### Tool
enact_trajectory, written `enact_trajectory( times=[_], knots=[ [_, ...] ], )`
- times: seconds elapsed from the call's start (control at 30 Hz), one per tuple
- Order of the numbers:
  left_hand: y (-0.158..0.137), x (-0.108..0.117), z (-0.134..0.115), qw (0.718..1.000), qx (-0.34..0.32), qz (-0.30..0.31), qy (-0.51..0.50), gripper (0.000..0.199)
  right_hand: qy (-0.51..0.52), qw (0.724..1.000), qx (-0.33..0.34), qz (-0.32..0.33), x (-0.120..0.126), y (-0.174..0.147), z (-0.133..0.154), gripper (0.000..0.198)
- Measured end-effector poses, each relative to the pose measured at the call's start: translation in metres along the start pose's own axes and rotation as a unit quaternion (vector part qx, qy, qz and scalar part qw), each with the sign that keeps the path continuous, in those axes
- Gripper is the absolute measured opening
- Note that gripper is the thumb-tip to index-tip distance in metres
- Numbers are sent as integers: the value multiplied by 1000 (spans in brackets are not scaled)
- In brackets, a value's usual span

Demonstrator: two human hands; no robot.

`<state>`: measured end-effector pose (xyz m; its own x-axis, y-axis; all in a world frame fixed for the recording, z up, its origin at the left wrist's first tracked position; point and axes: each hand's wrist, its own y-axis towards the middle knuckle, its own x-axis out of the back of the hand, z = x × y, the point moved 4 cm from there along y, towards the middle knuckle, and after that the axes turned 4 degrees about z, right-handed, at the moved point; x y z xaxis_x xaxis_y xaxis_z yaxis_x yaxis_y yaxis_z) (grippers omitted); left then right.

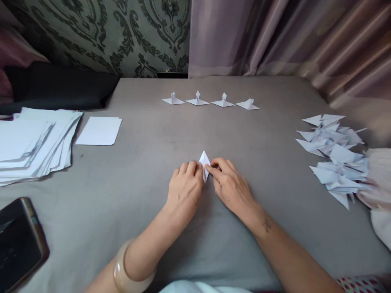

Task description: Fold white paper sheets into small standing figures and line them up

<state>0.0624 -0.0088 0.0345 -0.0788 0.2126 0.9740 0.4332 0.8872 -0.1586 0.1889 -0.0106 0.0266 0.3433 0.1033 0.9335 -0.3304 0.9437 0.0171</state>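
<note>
A small white folded paper (204, 158), diamond-shaped with a crease down its middle, lies on the grey cloth surface between my two hands. My left hand (185, 185) grips its left edge, fingers curled and pressed together. On the other side, my right hand (229, 182) pinches the right edge between thumb and forefinger, the thumb lying over the paper's face. The undersides of my fingers are hidden. Beyond the hands stand several folded paper birds (197, 99) in a row.
A pile of folded paper birds (339, 150) lies at the right. On the left are a stack of white paper sheets (39, 142), a smaller stack of squares (99, 131), a phone (21, 240) and a black cloth (58, 87). A purple curtain (222, 36) hangs behind.
</note>
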Motion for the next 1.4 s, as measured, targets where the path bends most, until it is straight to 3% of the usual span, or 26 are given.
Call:
enact_trajectory(
  times=[0.3, 0.53, 0.67, 0.73, 0.9, 1.07, 1.2, 1.3, 1.4],
  knots=[
    [-3, -5, -11, 997, -19, -15, 77, 42, -7, 1000, 9, -24, 1, -7, 5, 40],
    [-1, 0, -8, 998, -12, 7, 61, 46, -3, 1000, -3, -28, -1, -7, 4, 40],
    [2, -1, 4, 1000, -18, -3, -18, 42, -28, 999, -15, -19, -3, -5, 2, 37],
    [6, -1, 14, 995, -12, -37, -95, 39, -34, 999, -17, -17, -2, -5, 2, 37],
    [18, -7, 38, 937, 69, -109, -324, 21, -29, 999, -15, -13, 0, -6, 1, 39],
    [27, -14, 39, 936, 76, -128, -318, 9, -9, 1000, -2, -27, 1, -5, -1, 37],
    [31, -18, 38, 932, 70, -128, -333, 4, 64, 995, -13, -72, -3, -1, -8, 38],
    [30, -15, 39, 899, 80, -149, -405, 4, 190, 976, -30, -102, -7, 4, -18, 35],
    [27, -11, 41, 801, 87, -167, -568, 13, 387, 907, -107, -129, -8, 9, -33, 26]
  ],
)
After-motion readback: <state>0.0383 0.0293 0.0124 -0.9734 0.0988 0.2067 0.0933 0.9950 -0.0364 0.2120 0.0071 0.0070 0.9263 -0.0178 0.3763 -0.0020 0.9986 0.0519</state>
